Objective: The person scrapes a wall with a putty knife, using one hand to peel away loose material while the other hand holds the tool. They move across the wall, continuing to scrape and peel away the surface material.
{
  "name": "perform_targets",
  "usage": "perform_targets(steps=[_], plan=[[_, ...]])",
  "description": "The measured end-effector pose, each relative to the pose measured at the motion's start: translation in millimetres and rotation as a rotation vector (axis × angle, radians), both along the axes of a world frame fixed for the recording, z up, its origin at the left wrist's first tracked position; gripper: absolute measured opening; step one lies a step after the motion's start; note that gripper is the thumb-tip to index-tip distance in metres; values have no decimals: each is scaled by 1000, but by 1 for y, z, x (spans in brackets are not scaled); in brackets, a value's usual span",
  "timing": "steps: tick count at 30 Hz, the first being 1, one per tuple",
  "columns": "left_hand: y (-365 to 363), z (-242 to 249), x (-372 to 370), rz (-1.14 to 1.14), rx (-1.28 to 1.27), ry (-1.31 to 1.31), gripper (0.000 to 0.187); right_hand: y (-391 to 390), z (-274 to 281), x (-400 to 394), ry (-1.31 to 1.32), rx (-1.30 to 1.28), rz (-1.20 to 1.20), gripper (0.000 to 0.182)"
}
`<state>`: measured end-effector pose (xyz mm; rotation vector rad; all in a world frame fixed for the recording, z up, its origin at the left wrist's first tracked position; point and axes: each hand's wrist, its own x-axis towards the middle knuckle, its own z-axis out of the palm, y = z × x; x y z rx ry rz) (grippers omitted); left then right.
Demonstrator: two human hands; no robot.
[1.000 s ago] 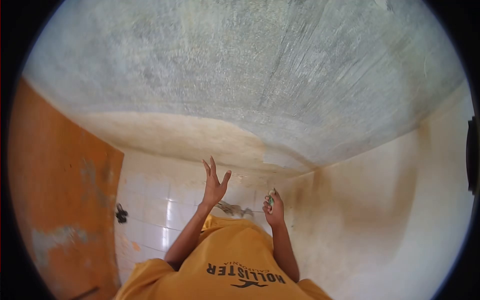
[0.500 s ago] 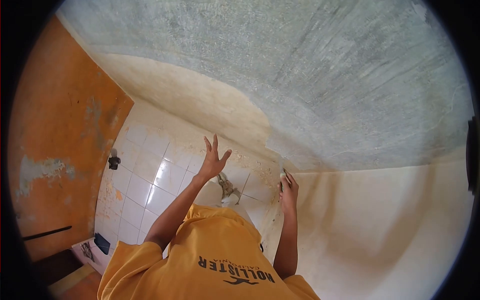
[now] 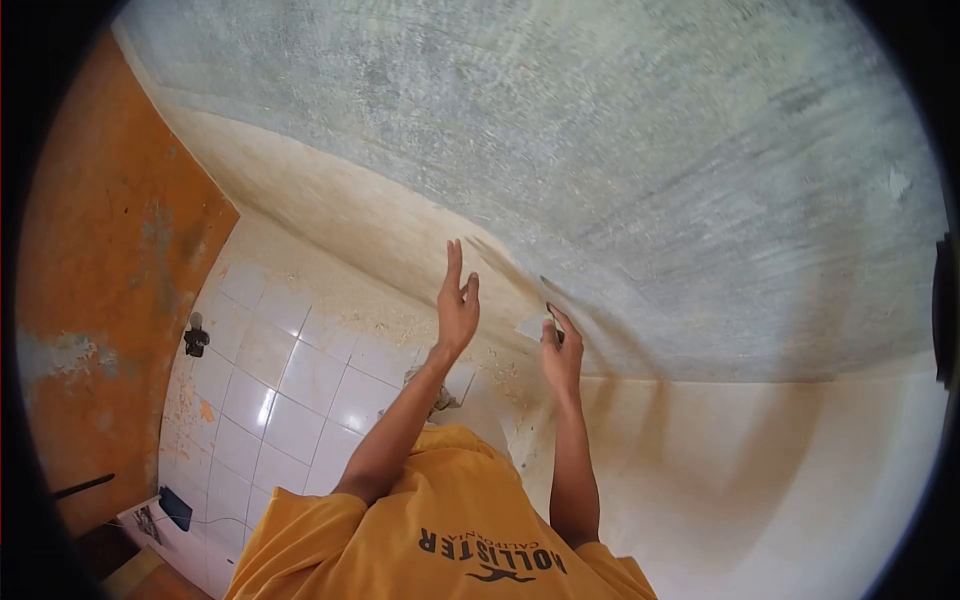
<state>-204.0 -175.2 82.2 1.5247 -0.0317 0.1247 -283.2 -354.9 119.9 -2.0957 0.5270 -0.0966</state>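
Observation:
My right hand [image 3: 563,355] is wrapped round the handle of a scraper [image 3: 532,327], whose pale flat blade sticks out close to the wall. Part of the handle is hidden by the fingers. To its left, my left hand [image 3: 458,318] is raised with its fingers stretched out and holds nothing. Behind both hands stands the wall, with a rough grey-green area [image 3: 620,150] above and a smooth cream band [image 3: 330,195] below. The border between the two runs just past the fingertips.
White floor tiles [image 3: 270,370] carry scattered paint flakes. A dark small object [image 3: 196,338] stands near the orange wall [image 3: 110,260] on the left. A crumpled cloth-like thing [image 3: 445,396] lies beyond my shirt. A dark blue flat object [image 3: 175,508] is at lower left.
My right hand has risen with the scraper, up and slightly left along the wall. The left hand has moved right and up, closer to the wall, and the view has shifted.

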Motion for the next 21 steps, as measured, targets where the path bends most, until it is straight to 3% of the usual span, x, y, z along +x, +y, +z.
perform_targets(steps=[13, 16, 19, 21], plan=[[9, -11, 21, 23, 27, -42, 67, 25, 21, 15, 48, -124, 63, 37], [9, -8, 24, 25, 57, -48, 67, 16, 8, 8, -246, -196, 86, 38], [10, -10, 24, 20, 80, -46, 68, 22, 15, 20, -19, -195, 105, 38], [8, -10, 28, 14, 90, -67, 69, 18, 13, 16, -38, -207, 98, 39]])
